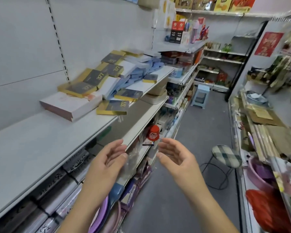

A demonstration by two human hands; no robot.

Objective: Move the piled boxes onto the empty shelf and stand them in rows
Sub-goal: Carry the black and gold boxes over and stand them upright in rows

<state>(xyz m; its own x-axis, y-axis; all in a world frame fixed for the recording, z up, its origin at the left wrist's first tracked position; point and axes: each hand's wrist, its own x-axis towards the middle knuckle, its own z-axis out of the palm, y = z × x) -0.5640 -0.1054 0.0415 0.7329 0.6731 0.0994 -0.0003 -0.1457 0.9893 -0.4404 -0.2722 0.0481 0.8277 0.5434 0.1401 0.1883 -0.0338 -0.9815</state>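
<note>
A: Head view, stock?
B: Piled boxes (107, 81), gold-edged, blue and white, lying flat and askew on the far part of the shelf (40, 140).
A: Hands?
B: Left hand (107, 158) and right hand (173, 155): both released, grasping nothing, near the shelf edge, well apart from the pile.
A: Step?
B: Probably pre-reach. The next move calls for reaching far-left to lift a top box.
A: Unclear?
B: Lower boxes are buried and the print is blurred.

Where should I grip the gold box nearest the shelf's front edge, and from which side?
Pinch the gold box by its right-hand corner, from the aisle: it lies flat, nothing on top, that corner at the shelf lip, where it can probably be lifted.
</note>
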